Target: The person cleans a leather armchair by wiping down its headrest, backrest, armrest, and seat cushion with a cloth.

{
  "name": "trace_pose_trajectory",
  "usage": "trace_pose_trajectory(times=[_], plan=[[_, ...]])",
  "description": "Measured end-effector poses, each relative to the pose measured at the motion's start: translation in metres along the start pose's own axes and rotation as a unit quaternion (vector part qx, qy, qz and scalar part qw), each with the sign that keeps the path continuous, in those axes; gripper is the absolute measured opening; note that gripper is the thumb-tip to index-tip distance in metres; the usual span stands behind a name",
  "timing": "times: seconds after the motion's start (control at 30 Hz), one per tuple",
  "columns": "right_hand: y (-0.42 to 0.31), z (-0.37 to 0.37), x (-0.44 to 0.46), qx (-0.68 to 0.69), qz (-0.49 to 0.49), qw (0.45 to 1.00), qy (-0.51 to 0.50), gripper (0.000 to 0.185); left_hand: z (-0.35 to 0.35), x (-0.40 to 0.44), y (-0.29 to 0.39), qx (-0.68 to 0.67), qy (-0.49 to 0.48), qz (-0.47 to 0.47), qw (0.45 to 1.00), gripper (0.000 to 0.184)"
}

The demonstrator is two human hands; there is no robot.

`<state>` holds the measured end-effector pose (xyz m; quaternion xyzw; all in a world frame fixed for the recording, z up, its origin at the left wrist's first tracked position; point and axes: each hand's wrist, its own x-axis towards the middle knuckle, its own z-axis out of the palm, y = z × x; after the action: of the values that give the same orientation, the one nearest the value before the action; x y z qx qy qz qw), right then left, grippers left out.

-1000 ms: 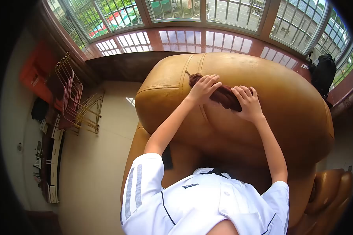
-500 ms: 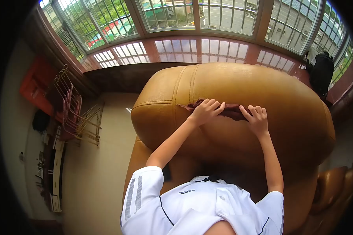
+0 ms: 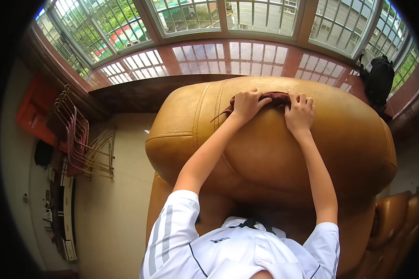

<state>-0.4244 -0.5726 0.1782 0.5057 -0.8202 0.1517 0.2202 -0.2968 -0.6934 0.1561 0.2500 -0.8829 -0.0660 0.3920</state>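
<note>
A dark maroon cloth [image 3: 278, 99] lies bunched against the upper part of the tan leather sofa back [image 3: 265, 139]. My left hand [image 3: 248, 104] grips its left part, fingers curled over it, and a thin end trails out to the left on the leather. My right hand [image 3: 300, 111] is closed on the right end of the cloth. Both hands press the cloth to the leather, with a short stretch of it showing between them. The fingertips are partly hidden in the folds.
Stacked metal-framed chairs [image 3: 79, 135] stand at the left beside an orange object [image 3: 35, 111]. A glossy reddish window ledge [image 3: 200, 60] runs behind the sofa, below barred windows. A black bag [image 3: 377, 81] sits on the right of the ledge. More brown leather seating [image 3: 395, 218] is at the lower right.
Both hands have moved up the sofa back with the cloth, from its front face toward the top edge. The view has shifted slightly.
</note>
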Motion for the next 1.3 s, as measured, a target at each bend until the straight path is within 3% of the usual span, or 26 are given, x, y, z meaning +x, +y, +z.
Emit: trace_pose_trajectory(times=[0.3, 0.43, 0.6, 0.77, 0.9, 1.17, 1.3], plan=[[-0.024, 0.019, 0.040, -0.091, 0.038, 0.989, -0.108, 0.041, 0.017, 0.023, 0.005, 0.078, -0.032, -0.113, 0.990, 0.035], [-0.019, 0.012, 0.052, -0.020, 0.025, 0.986, -0.162, 0.049, 0.027, 0.024, 0.004, 0.129, -0.001, -0.136, 0.982, 0.035], [-0.007, 0.022, 0.040, 0.065, -0.018, 0.997, -0.043, 0.057, 0.021, 0.025, 0.009, 0.125, -0.028, -0.172, 0.977, 0.042], [-0.005, 0.010, 0.028, 0.090, -0.006, 0.996, -0.027, 0.041, 0.002, 0.011, 0.021, 0.219, -0.063, -0.223, 0.948, 0.058], [0.016, 0.010, 0.002, 0.107, -0.046, 0.991, 0.059, 0.031, -0.012, -0.026, 0.011, 0.162, -0.083, -0.103, 0.978, 0.056], [0.101, -0.017, -0.006, 0.114, -0.211, 0.966, 0.095, 0.030, -0.009, -0.035, 0.053, 0.071, -0.074, 0.030, 0.994, 0.051], [0.167, -0.033, -0.021, 0.059, -0.181, 0.979, 0.078, 0.039, 0.026, -0.012, 0.115, 0.074, -0.091, 0.052, 0.992, 0.052]])
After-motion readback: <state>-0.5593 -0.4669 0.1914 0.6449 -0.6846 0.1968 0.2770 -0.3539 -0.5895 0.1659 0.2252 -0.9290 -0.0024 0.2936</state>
